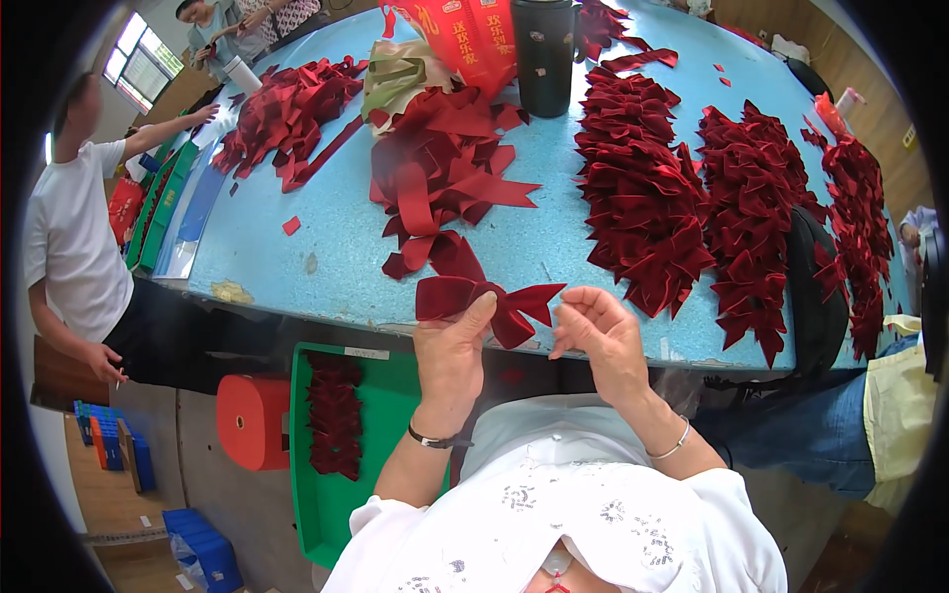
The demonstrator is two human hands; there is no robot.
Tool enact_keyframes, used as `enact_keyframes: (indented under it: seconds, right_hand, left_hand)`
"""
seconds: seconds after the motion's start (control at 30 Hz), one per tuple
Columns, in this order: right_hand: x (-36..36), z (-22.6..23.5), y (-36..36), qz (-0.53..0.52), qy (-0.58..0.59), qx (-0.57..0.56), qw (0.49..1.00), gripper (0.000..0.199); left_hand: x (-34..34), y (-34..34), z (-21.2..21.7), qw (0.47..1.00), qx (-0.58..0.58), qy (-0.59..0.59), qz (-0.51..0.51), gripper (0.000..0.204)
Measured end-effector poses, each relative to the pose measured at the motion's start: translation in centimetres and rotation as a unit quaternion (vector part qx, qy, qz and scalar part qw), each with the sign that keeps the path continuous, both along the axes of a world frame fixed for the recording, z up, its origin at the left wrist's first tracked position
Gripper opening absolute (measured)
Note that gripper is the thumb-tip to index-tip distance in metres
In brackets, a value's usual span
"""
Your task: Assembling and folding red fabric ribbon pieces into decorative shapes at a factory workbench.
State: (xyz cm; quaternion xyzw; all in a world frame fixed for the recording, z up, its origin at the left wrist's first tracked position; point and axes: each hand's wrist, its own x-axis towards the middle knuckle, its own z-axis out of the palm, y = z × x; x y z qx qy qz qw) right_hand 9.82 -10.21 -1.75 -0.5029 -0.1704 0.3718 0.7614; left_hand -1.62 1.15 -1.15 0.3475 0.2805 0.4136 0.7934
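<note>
A dark red velvet bow (457, 296) is pinched at its middle knot between the thumb and fingers of my left hand (453, 346), just over the near table edge. Its loops spread to the left and up, and its tails point right and down. My right hand (608, 341) hovers at the right tail's tip, fingers loosely bent and parted, with nothing visible in them. Beyond the bow lies a loose heap of red ribbon strips (435, 168). Rows of finished-looking red bows (643, 198) are packed together on the right of the table.
The blue table (336, 237) also carries another ribbon pile (297, 109), a black tumbler (545, 59), a red bag (465, 40) and a black bag (819, 287). Below stand a green bin (386, 395) holding bows and a red stool (252, 420). A person (84, 217) stands at left.
</note>
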Motion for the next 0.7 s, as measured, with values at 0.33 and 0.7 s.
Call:
enact_keyframes:
  seconds: [0.33,0.7]
  right_hand:
    - [-1.0,0.1,0.2,0.122,-0.051,-0.04,0.99,0.014]
    - [0.6,-0.8,-1.6,0.105,-0.128,-0.006,0.986,0.013]
  left_hand:
    - [-3.2,-0.1,0.4,0.999,0.038,0.023,-0.003,0.019]
    - [-27.4,8.2,-5.8,0.917,-0.051,0.241,0.313,0.015]
